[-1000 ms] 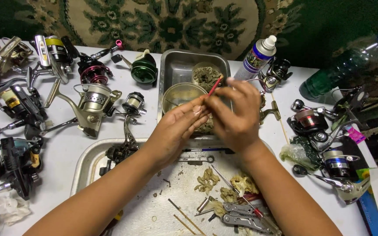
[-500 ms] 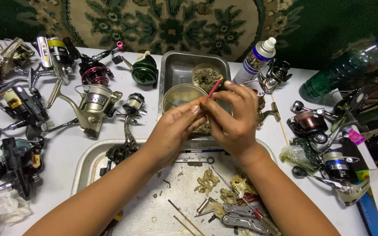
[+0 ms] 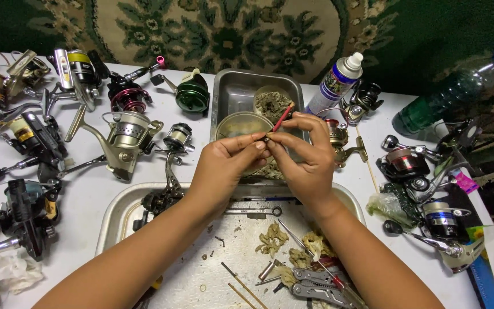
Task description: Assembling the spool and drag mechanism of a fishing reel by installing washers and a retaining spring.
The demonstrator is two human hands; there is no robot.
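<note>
A white table (image 3: 87,189) is covered with fishing reels, the largest a silver spinning reel (image 3: 126,137) to the left, with a green reel (image 3: 192,94) behind it. Two metal trays are set in the middle: a large shallow tray (image 3: 115,214) nearest the viewer, strewn with grease-soaked wads, thin sticks, a wrench and a folding multi-tool (image 3: 315,284), and a smaller deep tray (image 3: 232,94) behind it, in which a round bowl and dirty wadding are held. A white spray can (image 3: 335,83) is stood just right of the deep tray, and a green bottle (image 3: 441,100) is laid farther right.

Compared with the frames of half a second and a second ago, very little is changed: both hands are kept over the deep tray's near edge, and the red stick is held at much the same slant. From this it is judged that fine, steady work on one small part is under way.

The left hand (image 3: 224,166) is pinched at its fingertips on a small dark part (image 3: 268,137), too small to be identified. The right hand (image 3: 307,160) is closed in a pinch on a thin red stick (image 3: 283,117), whose lower end is brought against the part while its upper end is pointed up and to the right, above the bowl.
</note>
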